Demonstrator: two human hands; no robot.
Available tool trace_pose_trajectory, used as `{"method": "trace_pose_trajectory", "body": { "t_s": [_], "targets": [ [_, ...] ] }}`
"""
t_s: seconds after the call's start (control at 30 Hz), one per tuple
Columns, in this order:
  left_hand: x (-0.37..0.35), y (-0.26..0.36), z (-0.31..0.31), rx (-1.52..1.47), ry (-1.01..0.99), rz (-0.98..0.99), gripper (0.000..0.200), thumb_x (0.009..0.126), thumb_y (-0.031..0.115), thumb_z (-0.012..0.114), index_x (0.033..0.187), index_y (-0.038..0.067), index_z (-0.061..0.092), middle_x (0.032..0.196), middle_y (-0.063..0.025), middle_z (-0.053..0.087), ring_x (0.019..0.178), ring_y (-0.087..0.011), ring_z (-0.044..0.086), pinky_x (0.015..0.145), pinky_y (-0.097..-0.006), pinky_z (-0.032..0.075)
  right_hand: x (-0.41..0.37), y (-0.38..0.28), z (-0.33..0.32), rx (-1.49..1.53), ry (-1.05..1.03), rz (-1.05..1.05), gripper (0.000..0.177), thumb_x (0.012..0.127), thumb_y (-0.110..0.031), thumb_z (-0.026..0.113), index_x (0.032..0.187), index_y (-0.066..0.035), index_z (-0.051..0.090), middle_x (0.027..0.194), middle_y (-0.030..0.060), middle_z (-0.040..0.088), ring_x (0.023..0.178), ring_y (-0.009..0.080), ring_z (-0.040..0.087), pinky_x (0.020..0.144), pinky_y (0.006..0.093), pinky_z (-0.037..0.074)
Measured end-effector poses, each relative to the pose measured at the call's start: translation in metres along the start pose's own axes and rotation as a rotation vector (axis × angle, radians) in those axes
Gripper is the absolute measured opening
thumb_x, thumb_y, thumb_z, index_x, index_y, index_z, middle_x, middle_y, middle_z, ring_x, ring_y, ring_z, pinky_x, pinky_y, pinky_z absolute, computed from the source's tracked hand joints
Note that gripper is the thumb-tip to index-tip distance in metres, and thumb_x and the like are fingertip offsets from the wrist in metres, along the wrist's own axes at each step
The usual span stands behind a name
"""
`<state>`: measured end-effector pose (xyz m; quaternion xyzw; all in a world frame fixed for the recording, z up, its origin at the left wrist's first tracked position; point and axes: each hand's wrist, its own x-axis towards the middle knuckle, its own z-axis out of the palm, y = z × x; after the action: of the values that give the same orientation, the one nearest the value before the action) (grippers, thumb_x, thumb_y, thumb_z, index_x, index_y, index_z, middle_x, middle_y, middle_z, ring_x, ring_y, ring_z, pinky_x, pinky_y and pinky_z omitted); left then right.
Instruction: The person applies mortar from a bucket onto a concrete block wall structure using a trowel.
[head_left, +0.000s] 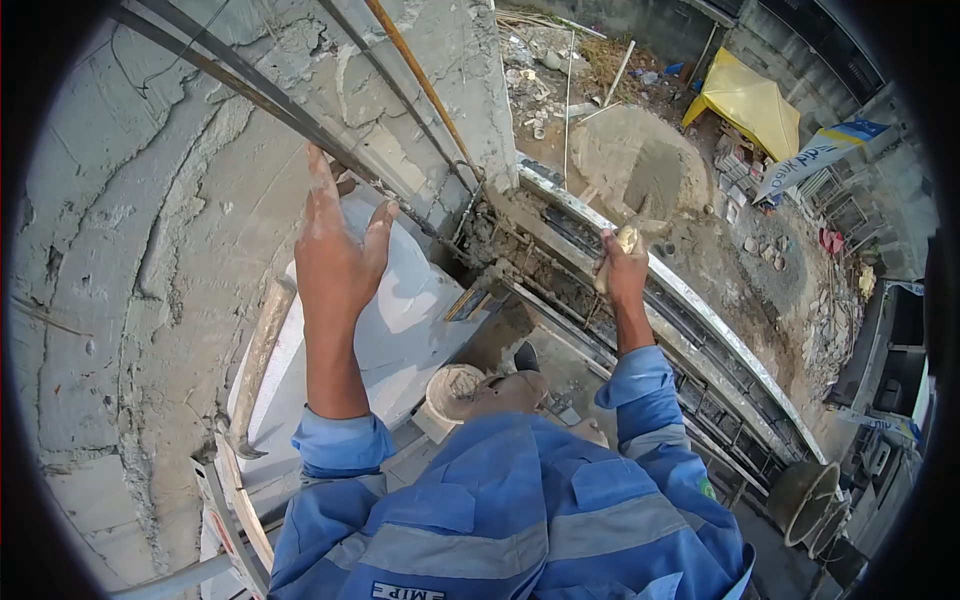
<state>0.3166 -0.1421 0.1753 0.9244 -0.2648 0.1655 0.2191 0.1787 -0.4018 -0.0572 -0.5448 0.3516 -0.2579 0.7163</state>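
Note:
My left hand is raised by the rough wall, index finger stretched up to a steel bar and thumb apart. Its other fingers are partly hidden; I see nothing held in it. Below it lies a large white block, with a claw hammer along its left side. My right hand is closed around a pale yellowish handle-like piece, the rest of which is hidden. This hand is above the long formwork channel, where wet-looking mortar and steel bars show.
A bucket of pale mix stands by my feet. Upright rusty rebar rises beside the wall's corner. Beyond the formwork the ground drops to a yard with a sand heap and a yellow canopy. Round tubs sit at lower right.

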Motion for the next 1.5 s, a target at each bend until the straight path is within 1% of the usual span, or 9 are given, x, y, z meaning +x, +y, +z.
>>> {"method": "trace_pose_trajectory", "body": {
  "t_s": [0.1, 0.17, 0.3, 0.37, 0.57, 0.67, 0.77, 1.03, 1.5],
  "targets": [
    [0.004, -0.001, 0.0, -0.134, 0.003, -0.018, 0.087, 0.079, 0.009, 0.073, 0.148, -0.001, 0.021, 0.123, -0.0233, 0.058, 0.11, -0.0307, 0.061, 0.093, -0.0402, 0.047, 0.03, 0.041, 0.059, 0.088, 0.177, 0.066, 0.024, 0.084, -0.011, 0.069, 0.091, -0.002, 0.048, 0.066, 0.0053, 0.056, 0.045, 0.0138, 0.053, 0.039, 0.029, 0.042],
    [0.004, -0.004, 0.0, -0.188, 0.004, -0.014, 0.09, 0.076, 0.003, 0.073, 0.148, -0.002, 0.02, 0.122, -0.0248, 0.058, 0.109, -0.0303, 0.061, 0.092, -0.0398, 0.048, 0.028, 0.05, 0.066, -0.219, -0.556, 0.601, 0.025, 0.082, -0.01, 0.068, 0.092, -0.001, 0.047, 0.064, 0.0061, 0.055, 0.044, 0.0152, 0.053, 0.039, 0.0296, 0.042],
    [0.006, -0.007, 0.0, -0.314, 0.002, -0.001, 0.091, 0.074, 0.003, 0.075, 0.147, -0.004, 0.02, 0.131, -0.0258, 0.051, 0.11, -0.0325, 0.059, 0.091, -0.0412, 0.049, 0.033, 0.057, 0.064, -0.215, -0.463, 0.613, 0.027, 0.082, -0.009, 0.066, 0.098, 0.002, 0.048, 0.065, 0.0065, 0.055, 0.044, 0.0164, 0.053, 0.039, 0.0314, 0.043],
    [0.007, -0.011, 0.002, -0.313, 0.007, 0.032, 0.091, 0.073, 0.004, 0.076, 0.145, -0.008, 0.021, 0.13, -0.0281, 0.05, 0.107, -0.0338, 0.06, 0.089, -0.0413, 0.048, 0.021, 0.072, 0.079, -0.069, 0.018, 0.256, 0.018, 0.081, -0.012, 0.067, 0.085, 0.001, 0.055, 0.065, 0.0049, 0.055, 0.047, 0.0162, 0.054, 0.04, 0.0336, 0.043],
    [0.008, -0.011, -0.001, -0.358, 0.016, 0.075, 0.091, 0.072, 0.004, 0.076, 0.144, -0.01, 0.022, 0.132, -0.0296, 0.046, 0.111, -0.0361, 0.056, 0.091, -0.0413, 0.048, 0.01, 0.065, 0.05, -0.333, -0.499, 0.523, 0.023, 0.082, -0.02, 0.066, 0.095, -0.004, 0.055, 0.067, 0.0071, 0.056, 0.048, 0.0159, 0.055, 0.044, 0.0324, 0.044],
    [0.008, -0.007, 0.002, -0.387, 0.007, 0.08, 0.092, 0.071, 0.004, 0.076, 0.145, -0.008, 0.023, 0.136, -0.0293, 0.044, 0.117, -0.0368, 0.053, 0.093, -0.0428, 0.048, -0.019, 0.064, -0.003, -0.95, -0.309, -0.055, 0.041, 0.081, -0.029, 0.067, 0.108, -0.001, 0.053, 0.087, 0.0199, 0.064, 0.068, 0.0314, 0.063, 0.064, 0.0422, 0.051],
    [0.008, -0.007, 0.002, -0.399, 0.015, 0.081, 0.092, 0.07, 0.004, 0.077, 0.145, -0.006, 0.024, 0.14, -0.0291, 0.04, 0.121, -0.038, 0.051, 0.095, -0.0448, 0.048, -0.061, 0.049, -0.068, -1.245, -0.305, 0.1, 0.05, 0.079, -0.033, 0.066, 0.119, -0.006, 0.051, 0.102, 0.024, 0.064, 0.085, 0.0441, 0.063, 0.075, 0.0503, 0.05],
    [0.006, -0.006, 0.004, -0.355, -0.001, 0.113, 0.087, 0.076, 0.008, 0.075, 0.146, -0.005, 0.024, 0.134, -0.0286, 0.047, 0.115, -0.0378, 0.055, 0.095, -0.0464, 0.048, -0.164, 0.025, -0.187, -1.516, -0.184, 0.201, 0.045, 0.08, -0.029, 0.063, 0.121, -0.012, 0.052, 0.11, 0.0139, 0.062, 0.085, 0.0382, 0.064, 0.073, 0.0472, 0.052],
    [0.0, -0.002, 0.006, -0.111, 0.074, 0.019, 0.091, 0.075, 0.015, 0.079, 0.147, -0.001, 0.025, 0.131, -0.0214, 0.052, 0.111, -0.0322, 0.058, 0.096, -0.0409, 0.044, -0.131, 0.033, -0.18, -1.568, -0.279, 0.34, 0.061, 0.079, -0.048, 0.067, 0.124, -0.008, 0.055, 0.098, 0.0215, 0.067, 0.091, 0.0381, 0.065, 0.078, 0.0462, 0.052]
  ]
}}
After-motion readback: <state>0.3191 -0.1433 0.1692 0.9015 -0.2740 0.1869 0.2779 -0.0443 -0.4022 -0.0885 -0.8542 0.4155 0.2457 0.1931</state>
